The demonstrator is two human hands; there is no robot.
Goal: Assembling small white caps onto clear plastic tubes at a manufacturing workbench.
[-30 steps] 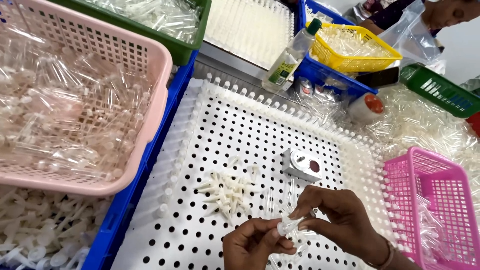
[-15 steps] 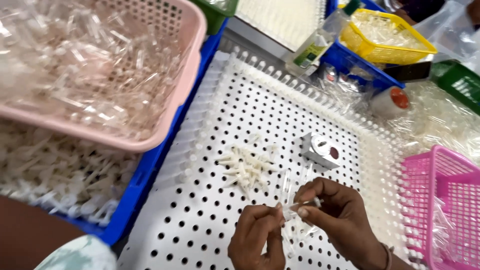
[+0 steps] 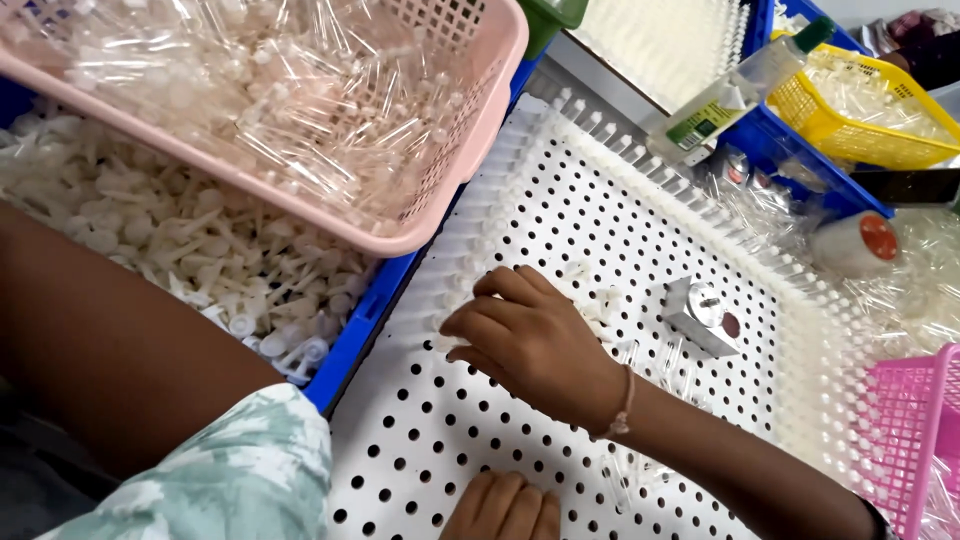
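My right hand [image 3: 535, 345] reaches leftward across the white perforated tray [image 3: 640, 215]. Its bent fingertips rest by the row of small clear tubes [image 3: 445, 290] standing along the tray's left rim. The thumb is hidden, so I cannot tell if it pinches anything. A small pile of white plastic pieces [image 3: 600, 300] lies partly under that hand. Only the curled knuckles of my left hand [image 3: 505, 508] show at the bottom edge, resting on the tray. A small metal block tool [image 3: 700, 312] sits on the tray to the right of my right hand.
A pink basket [image 3: 440, 215] of clear tubes sits over a blue bin [image 3: 365, 320] of white plastic pieces on the left. At the back stand a bottle [image 3: 735, 95], a yellow basket [image 3: 860, 140] and a white roll [image 3: 855, 245]. A bright pink basket [image 3: 905, 440] stands at the right.
My hands have parted: the right hand has moved left from the tray's front middle to its left rim, and the left hand has dropped to the bottom edge. The view has shifted left.
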